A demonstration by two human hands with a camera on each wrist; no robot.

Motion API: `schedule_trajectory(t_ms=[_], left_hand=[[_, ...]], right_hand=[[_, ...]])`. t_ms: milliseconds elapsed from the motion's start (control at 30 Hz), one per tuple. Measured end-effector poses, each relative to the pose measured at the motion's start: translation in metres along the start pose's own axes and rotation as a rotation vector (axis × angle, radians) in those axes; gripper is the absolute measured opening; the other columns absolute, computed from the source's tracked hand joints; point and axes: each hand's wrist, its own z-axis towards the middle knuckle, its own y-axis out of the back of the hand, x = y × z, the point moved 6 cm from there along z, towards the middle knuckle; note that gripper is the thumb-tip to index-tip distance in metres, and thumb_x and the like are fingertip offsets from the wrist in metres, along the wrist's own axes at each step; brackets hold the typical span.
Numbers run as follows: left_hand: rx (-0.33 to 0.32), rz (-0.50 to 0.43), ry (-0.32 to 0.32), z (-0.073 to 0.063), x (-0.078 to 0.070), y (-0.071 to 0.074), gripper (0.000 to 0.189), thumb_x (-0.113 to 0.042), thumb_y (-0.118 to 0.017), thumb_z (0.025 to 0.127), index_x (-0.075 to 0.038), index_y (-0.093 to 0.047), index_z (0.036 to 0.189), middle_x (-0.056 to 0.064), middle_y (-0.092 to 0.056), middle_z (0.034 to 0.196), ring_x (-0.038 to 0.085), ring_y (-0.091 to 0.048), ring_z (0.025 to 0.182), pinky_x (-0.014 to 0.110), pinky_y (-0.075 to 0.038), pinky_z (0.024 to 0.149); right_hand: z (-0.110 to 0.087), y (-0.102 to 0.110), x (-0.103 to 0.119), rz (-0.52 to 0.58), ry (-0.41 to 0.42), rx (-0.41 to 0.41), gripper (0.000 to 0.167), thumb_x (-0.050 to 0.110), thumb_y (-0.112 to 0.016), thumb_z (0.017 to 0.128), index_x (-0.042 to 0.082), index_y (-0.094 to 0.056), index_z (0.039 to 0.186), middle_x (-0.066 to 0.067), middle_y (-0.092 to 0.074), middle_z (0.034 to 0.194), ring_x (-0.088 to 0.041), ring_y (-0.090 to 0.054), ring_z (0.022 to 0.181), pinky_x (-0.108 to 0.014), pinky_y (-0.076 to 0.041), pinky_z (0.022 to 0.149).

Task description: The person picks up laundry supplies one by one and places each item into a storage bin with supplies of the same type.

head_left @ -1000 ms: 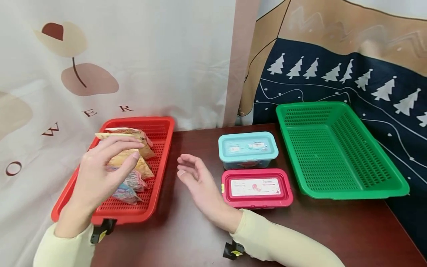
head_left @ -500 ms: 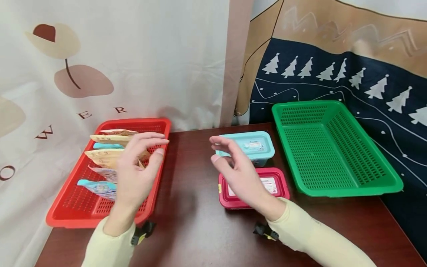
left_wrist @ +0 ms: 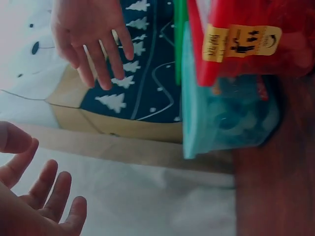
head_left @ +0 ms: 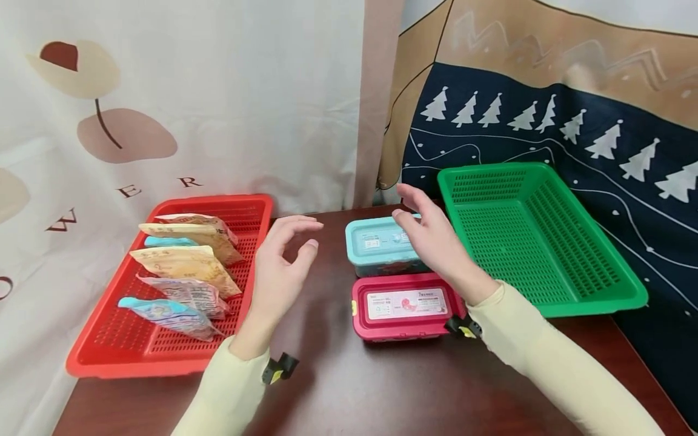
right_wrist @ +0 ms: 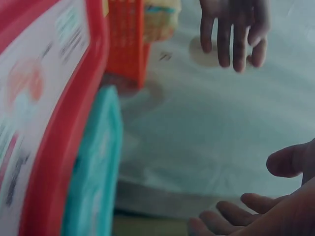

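My left hand (head_left: 280, 272) hovers between the red basket and the two lidded boxes, its fingers loosely bent around nothing. Over the right end of the light blue box (head_left: 373, 239) is my right hand (head_left: 436, 245), relaxed and holding nothing; it hides part of that lid. In front of the blue box sits a pink-red box (head_left: 406, 306) with a white label. The left wrist view shows the blue box's see-through side (left_wrist: 231, 118) and the yellow sticker (left_wrist: 241, 43) on the red one. Both hands appear in each wrist view with fingers spread or relaxed.
The red basket (head_left: 158, 361) on the left holds several snack-like pouches (head_left: 188, 266) standing in a row. A green basket (head_left: 540, 248) stands at the right, with its mesh floor showing. Printed curtains (head_left: 245, 103) hang behind the dark brown table (head_left: 349, 387).
Both hands have moved right: the left from over the red basket's pouches to beside it, the right from the table's middle to over the blue box. The view has shifted slightly right.
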Motion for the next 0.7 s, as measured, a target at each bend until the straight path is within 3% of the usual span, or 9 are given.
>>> schedule_trajectory(t_ms=[167,300,500,700], left_hand=[[0.088,0.041,0.207,0.009,0.028,-0.020,0.030,-0.003,-0.064,0.095,-0.006,-0.069,0.124,0.007,-0.061,0.127,0.023,-0.061,0.114,0.038,-0.052,0.097],[0.151,0.038,0.372,0.013,0.052,-0.033,0.037,-0.010,-0.062,0.098,-0.004,-0.063,0.135,0.014,-0.057,0.135,0.031,-0.057,0.127,0.046,-0.049,0.106],[0.201,0.012,0.513,0.014,0.078,-0.049,0.048,-0.016,-0.059,0.101,-0.002,-0.053,0.147,0.017,-0.053,0.148,0.034,-0.052,0.137,0.048,-0.045,0.111],[0.295,-0.009,0.644,0.009,0.096,-0.069,0.057,-0.024,-0.057,0.102,-0.001,-0.044,0.153,0.018,-0.047,0.154,0.035,-0.052,0.134,0.051,-0.049,0.106]], right_hand=[[0.018,0.010,-0.026,-0.025,-0.130,-0.001,0.056,0.021,-0.046,0.108,0.007,-0.033,0.161,-0.012,-0.032,0.166,-0.031,-0.029,0.152,-0.052,-0.027,0.122],[0.029,0.018,-0.042,-0.025,-0.190,-0.011,0.058,0.018,-0.043,0.108,0.003,-0.027,0.162,-0.014,-0.026,0.168,-0.032,-0.026,0.153,-0.051,-0.023,0.124],[0.036,0.022,-0.057,0.014,-0.302,-0.020,0.062,0.020,-0.042,0.108,0.005,-0.021,0.165,-0.014,-0.020,0.170,-0.033,-0.020,0.155,-0.054,-0.019,0.124],[0.034,0.018,-0.068,-0.009,-0.365,0.036,0.070,0.023,-0.042,0.106,0.003,-0.010,0.165,-0.013,-0.009,0.173,-0.031,-0.010,0.158,-0.052,-0.011,0.126]])
